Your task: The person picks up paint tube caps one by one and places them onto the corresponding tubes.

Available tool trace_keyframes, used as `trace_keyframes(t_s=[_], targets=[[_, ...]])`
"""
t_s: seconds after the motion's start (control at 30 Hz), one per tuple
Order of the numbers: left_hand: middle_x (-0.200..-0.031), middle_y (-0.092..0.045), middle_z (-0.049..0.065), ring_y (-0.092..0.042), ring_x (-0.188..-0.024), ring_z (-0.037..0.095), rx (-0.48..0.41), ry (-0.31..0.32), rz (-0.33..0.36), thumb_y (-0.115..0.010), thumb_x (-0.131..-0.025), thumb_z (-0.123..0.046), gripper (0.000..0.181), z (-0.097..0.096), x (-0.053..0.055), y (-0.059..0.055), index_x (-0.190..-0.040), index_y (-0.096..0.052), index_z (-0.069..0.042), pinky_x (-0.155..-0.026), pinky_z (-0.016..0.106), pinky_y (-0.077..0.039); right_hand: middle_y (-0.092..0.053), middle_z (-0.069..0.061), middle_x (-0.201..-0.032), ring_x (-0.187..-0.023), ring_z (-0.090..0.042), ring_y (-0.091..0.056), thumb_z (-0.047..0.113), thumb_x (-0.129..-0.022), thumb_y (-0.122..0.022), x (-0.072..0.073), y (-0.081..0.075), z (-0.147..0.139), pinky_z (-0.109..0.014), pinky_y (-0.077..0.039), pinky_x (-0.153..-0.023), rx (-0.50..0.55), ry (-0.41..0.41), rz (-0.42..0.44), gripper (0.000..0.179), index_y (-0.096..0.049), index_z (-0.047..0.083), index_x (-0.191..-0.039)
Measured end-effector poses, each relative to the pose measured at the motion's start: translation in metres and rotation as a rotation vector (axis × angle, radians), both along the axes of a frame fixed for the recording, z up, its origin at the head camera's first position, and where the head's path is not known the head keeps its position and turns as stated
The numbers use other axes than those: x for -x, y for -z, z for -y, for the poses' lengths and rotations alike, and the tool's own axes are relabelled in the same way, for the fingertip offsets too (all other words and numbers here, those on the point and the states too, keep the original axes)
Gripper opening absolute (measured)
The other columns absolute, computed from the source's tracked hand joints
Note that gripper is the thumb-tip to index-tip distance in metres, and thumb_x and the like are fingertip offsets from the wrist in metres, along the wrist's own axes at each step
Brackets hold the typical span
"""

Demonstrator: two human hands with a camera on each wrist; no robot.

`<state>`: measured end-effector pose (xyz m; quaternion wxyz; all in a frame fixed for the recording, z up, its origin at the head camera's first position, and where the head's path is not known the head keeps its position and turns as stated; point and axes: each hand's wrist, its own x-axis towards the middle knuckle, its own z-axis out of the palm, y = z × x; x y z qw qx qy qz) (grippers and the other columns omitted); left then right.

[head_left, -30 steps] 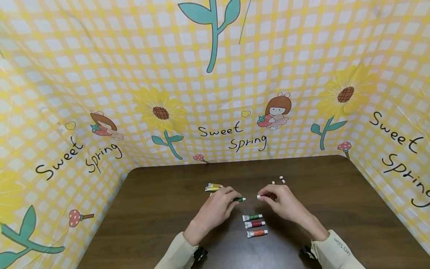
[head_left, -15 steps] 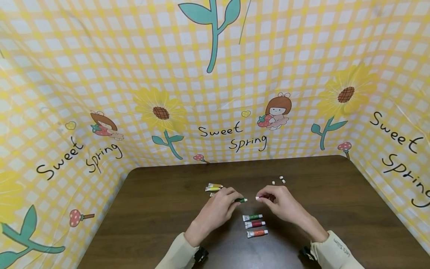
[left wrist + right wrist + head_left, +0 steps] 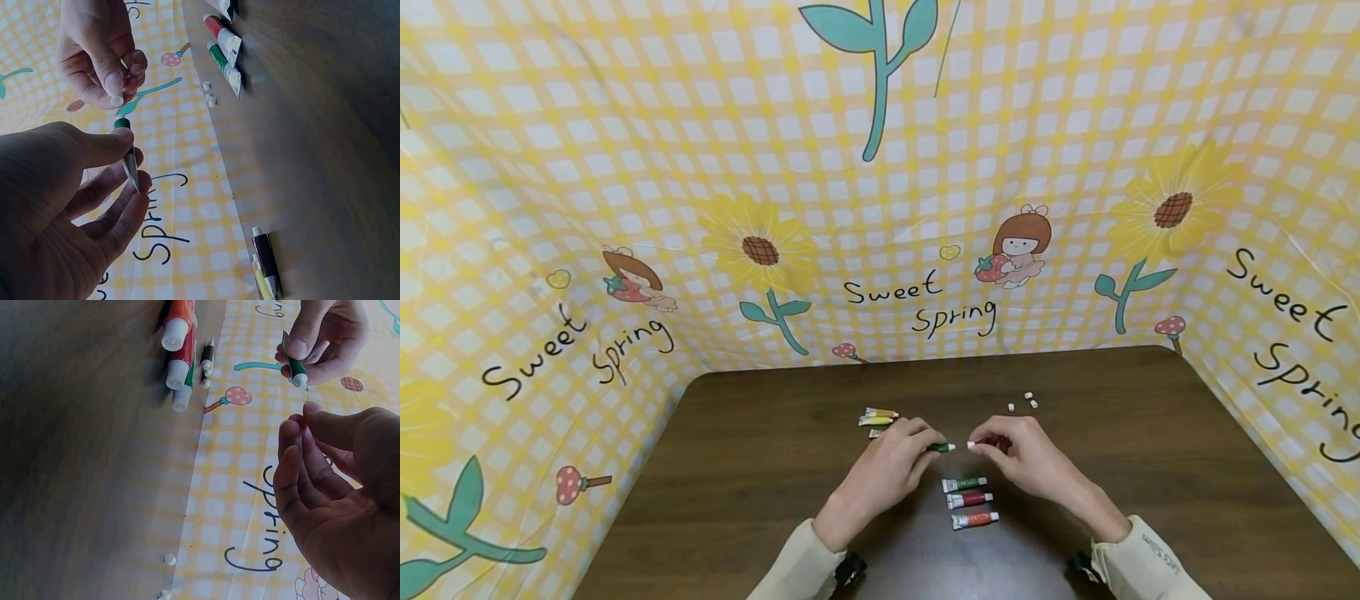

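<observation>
My left hand [image 3: 886, 460] pinches a dark green paint tube [image 3: 296, 366] between thumb and fingers. The tube's white nozzle faces my right hand [image 3: 1028, 457]. Between thumb and fingertip, that hand holds a small white cap [image 3: 117, 100], a short gap away from the nozzle. Both hands are above the table's middle. Below them lie a green paint tube [image 3: 967, 484], a red paint tube [image 3: 973, 501] and an orange paint tube [image 3: 977, 520], side by side with white caps on.
Beyond my left hand lie an ochre tube [image 3: 883, 412], a yellow tube [image 3: 877, 422] and another tube [image 3: 874, 433], partly covered by the hand. Loose white caps [image 3: 1029, 395] sit behind my right hand. A checkered cloth [image 3: 895, 200] rises around the wooden table [image 3: 737, 500].
My right hand has shifted slightly left with the cap, and my left hand a little right with the green tube. The gap between cap and nozzle has narrowed.
</observation>
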<state>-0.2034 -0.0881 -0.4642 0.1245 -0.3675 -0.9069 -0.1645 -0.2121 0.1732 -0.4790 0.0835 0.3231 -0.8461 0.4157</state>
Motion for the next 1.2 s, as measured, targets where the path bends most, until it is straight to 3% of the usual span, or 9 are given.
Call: trace_keyframes(t_s=[0.53, 1.2], targets=[[-0.114, -0.073, -0.003, -0.066, -0.101, 0.013, 0.009, 0.033, -0.045, -0.07, -0.106, -0.019, 0.016, -0.0023, -0.0023, 0.0004, -0.119, -0.079, -0.016, -0.086, 0.025, -0.058, -0.075, 0.008, -0.092, -0.08, -0.001, -0.066, 0.006, -0.098, -0.077, -0.0028, -0.003, 0.0037, -0.025, -0.058, -0.068, -0.015, -0.011, 0.02, 0.009, -0.079, 0.015, -0.102], [-0.114, -0.073, -0.004, -0.065, -0.1, 0.012, -0.003, 0.035, -0.037, -0.07, -0.106, -0.02, 0.017, -0.0035, -0.0032, 0.0038, -0.12, -0.078, -0.016, -0.085, 0.024, -0.057, -0.075, 0.006, -0.09, -0.077, 0.0, -0.065, 0.009, -0.099, -0.077, -0.0037, -0.0009, 0.0066, -0.023, -0.056, -0.066, -0.021, -0.02, 0.041, 0.007, -0.079, 0.016, -0.099]])
